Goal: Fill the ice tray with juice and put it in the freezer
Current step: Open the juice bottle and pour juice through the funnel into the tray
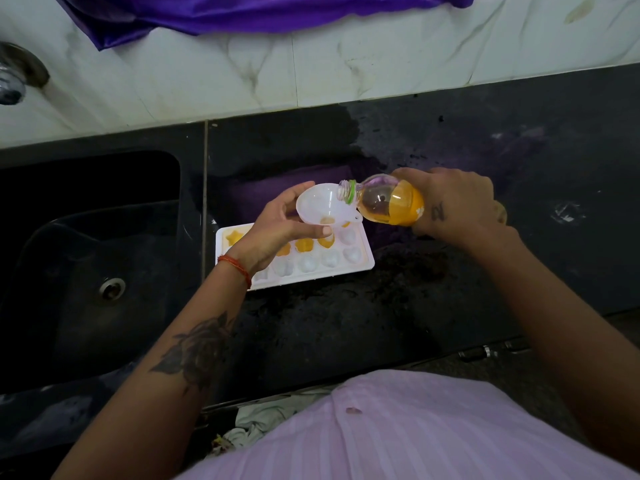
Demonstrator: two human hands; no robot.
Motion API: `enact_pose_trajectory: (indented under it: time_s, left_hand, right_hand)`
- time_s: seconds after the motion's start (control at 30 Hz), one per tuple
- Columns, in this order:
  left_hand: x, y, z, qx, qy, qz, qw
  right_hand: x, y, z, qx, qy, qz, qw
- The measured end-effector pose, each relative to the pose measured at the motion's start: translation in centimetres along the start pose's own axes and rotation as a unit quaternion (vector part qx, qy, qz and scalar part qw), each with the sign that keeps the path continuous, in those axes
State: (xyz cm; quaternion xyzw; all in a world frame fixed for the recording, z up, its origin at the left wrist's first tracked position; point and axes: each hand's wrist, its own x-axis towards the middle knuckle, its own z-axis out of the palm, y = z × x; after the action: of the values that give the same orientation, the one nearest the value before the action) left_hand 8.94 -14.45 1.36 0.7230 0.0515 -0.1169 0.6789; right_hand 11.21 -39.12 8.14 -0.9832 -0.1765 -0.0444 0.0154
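Observation:
A white ice tray (362, 263) lies on the black counter just right of the sink. Several of its far cells hold orange juice; the near row looks unfilled. My left hand (277, 230) holds a white funnel (320, 202) above the tray's far right cells, and covers part of the tray. My right hand (453, 202) grips a clear juice bottle (384, 200) with an orange label, tipped on its side. The uncapped mouth of the bottle rests at the funnel's rim. A little orange juice lies low in the bottle.
A black sink (86, 258) with a metal drain (111, 288) lies left of the tray. A wet patch (349, 129) darkens the black counter (519, 150) behind the tray. Purple cloth (242, 12) hangs over the white tiled wall. A tap (15, 76) sits at the far left.

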Motion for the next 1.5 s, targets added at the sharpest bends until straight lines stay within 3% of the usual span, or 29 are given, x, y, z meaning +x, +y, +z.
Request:
enact_pose_trajectory:
  time_s: [0.17, 0.33, 1.0, 1.5]
  left_hand:
    - [0.5, 0.6, 0.6, -0.013, -0.011, 0.007, 1.000]
    - [1.0, 0.3, 1.7, -0.017, -0.020, -0.004, 1.000]
    - [1.2, 0.0, 2.8, 0.020, -0.027, -0.020, 0.999]
    - [0.6, 0.4, 1.2, -0.024, -0.018, 0.005, 1.000]
  right_hand:
    - [0.0, 0.7, -0.2, 0.021, 0.005, 0.009, 1.000]
    - [-0.3, 1.6, 0.5, -0.027, 0.031, 0.019, 0.999]
    - [-0.7, 1.7, 0.3, -0.072, -0.002, 0.023, 0.997]
    - [-0.4, 0.4, -1.1, 0.057, -0.012, 0.032, 0.998]
